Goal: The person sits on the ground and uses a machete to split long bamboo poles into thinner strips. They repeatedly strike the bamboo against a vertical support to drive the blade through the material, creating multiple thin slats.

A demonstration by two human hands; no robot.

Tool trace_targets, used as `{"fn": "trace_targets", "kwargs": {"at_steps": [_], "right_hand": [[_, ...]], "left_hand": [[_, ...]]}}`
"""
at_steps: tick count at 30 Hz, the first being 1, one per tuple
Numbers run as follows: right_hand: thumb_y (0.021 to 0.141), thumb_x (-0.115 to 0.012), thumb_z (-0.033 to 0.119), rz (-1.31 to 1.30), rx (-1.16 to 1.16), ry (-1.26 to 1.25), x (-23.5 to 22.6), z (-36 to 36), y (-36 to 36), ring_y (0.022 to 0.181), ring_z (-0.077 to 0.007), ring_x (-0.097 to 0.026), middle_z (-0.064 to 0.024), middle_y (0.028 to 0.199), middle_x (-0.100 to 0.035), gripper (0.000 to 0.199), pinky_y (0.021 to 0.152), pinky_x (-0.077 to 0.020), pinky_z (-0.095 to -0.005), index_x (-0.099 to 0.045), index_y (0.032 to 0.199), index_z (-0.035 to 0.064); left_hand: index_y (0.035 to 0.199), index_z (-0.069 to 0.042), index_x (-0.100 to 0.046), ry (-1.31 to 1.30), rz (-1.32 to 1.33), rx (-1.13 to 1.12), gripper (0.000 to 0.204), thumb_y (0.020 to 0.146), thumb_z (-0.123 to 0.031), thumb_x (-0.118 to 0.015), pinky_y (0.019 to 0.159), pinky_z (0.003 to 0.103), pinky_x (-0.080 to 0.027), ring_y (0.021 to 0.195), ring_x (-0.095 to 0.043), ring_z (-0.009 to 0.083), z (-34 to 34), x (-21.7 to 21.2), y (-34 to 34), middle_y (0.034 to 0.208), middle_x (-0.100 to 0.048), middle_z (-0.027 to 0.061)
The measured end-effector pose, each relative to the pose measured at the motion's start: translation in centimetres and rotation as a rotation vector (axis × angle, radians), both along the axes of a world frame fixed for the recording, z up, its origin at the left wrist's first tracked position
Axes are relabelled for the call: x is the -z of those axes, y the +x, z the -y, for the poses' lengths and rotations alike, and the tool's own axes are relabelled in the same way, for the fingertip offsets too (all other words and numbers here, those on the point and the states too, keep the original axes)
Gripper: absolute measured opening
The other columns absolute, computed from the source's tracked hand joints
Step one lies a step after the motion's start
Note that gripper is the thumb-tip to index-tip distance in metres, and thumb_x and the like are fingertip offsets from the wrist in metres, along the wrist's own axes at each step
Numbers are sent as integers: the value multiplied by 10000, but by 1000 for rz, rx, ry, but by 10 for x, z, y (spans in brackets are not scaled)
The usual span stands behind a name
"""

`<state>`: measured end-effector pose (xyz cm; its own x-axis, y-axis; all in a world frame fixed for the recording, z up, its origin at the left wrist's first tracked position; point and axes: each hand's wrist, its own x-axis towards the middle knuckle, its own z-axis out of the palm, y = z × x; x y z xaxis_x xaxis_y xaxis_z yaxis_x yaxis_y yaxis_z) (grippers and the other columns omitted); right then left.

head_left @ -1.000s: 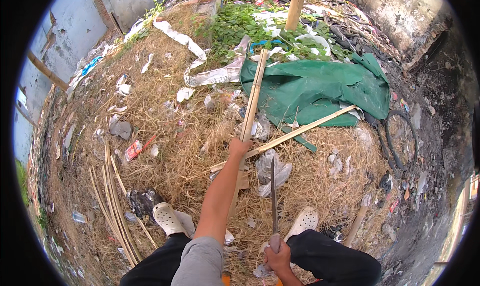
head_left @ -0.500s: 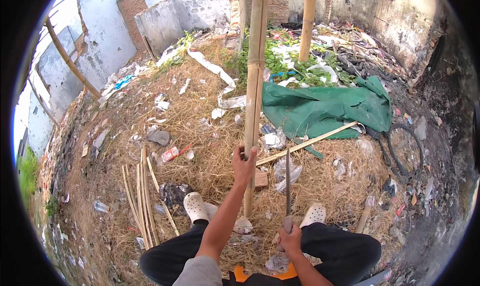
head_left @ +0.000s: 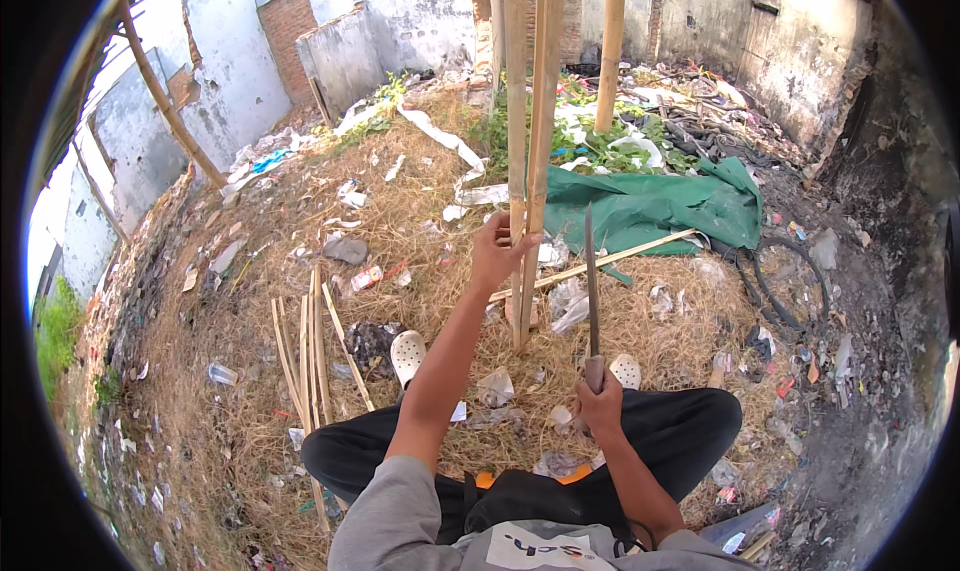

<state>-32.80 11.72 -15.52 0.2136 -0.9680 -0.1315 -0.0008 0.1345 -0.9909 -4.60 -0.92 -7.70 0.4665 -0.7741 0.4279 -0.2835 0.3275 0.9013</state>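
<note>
And there stood the bamboo lengths [head_left: 543, 91], pale tan and slender, right in front of the person, straight-sided, with a dark lengthwise line running down the right-hand one! The left hand [head_left: 505, 252] had them, fingers curled round the left side and thumb lying across the right, a narrow, partly closed hold. Their feet met the dry grass [head_left: 440, 301] ahead of the person, just beyond the clogs [head_left: 407, 355], while their tops ran out past the upper edge of the view. The long axis was close to upright, the two pieces near each other at the hand and a slim gap showing between them above it. Over to the right hand [head_left: 600, 408], and that was closed firmly round the brownish handle of a long knife [head_left: 592, 291], its dark, flat, narrow blade pointing up and away from the body, near the bamboo but apart from it. What textures all around: wiry straw, a creased, smooth green sheet [head_left: 650, 209], and a flat bamboo strip [head_left: 625, 255] lying aslant, its far end by the sheet. Off to the left, thin strips [head_left: 312, 346] lay loosely fanned, pointing away from the person.
</note>
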Motion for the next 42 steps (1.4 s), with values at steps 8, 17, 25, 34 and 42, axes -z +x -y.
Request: {"fn": "trace_targets", "kwargs": {"at_steps": [8, 17, 25, 34, 42], "right_hand": [[818, -563, -35, 107, -13, -317, -52, -37, -39, 439, -93, -525, -21, 611, -541, 170, 398, -413, -257, -530, 981, 0], [821, -652, 53, -35, -113, -550, -84, -55, -19, 544, -50, -526, 3, 636, -548, 130, 485, -430, -263, -555, 893, 4], [792, -694, 129, -98, -121, -523, -79, -61, -19, 581, -92, -545, -83, 661, -576, 205, 526, -465, -301, -556, 884, 7], [799, -696, 100, -167, -164, -605, -77, -63, -21, 580, -125, -581, -103, 663, -588, 197, 545, -472, -297, -577, 925, 7], [798, -700, 106, -97, -272, -682, -85, -82, -20, 639, -145, -645, -106, 735, -648, 220, 589, -508, -302, -622, 984, 18]], "left_hand": [[1186, -22, -592, 58, 303, 68, 551, 783, -294, -849, 763, 312, -539, 833, -630, 124, -34, -116, -12, 930, -650, 56], [1092, 4, -593, -33, 99, 206, 564, 1027, -526, -411, 731, 293, -443, 789, -502, 118, -46, -94, -13, 832, -544, 16], [1200, -31, -577, -71, 521, 21, 597, 994, -574, -439, 835, 349, -478, 1065, -529, 253, -63, -101, -10, 1138, -547, 160], [1239, 4, -545, -537, 128, -67, 557, 906, -413, -704, 747, 300, -513, 878, -608, 137, -89, -221, -43, 1064, -637, 107], [921, -10, -697, -382, 177, -54, 515, 848, -517, -741, 651, 256, -477, 718, -600, 81, -107, -287, -18, 755, -668, 35]]}}
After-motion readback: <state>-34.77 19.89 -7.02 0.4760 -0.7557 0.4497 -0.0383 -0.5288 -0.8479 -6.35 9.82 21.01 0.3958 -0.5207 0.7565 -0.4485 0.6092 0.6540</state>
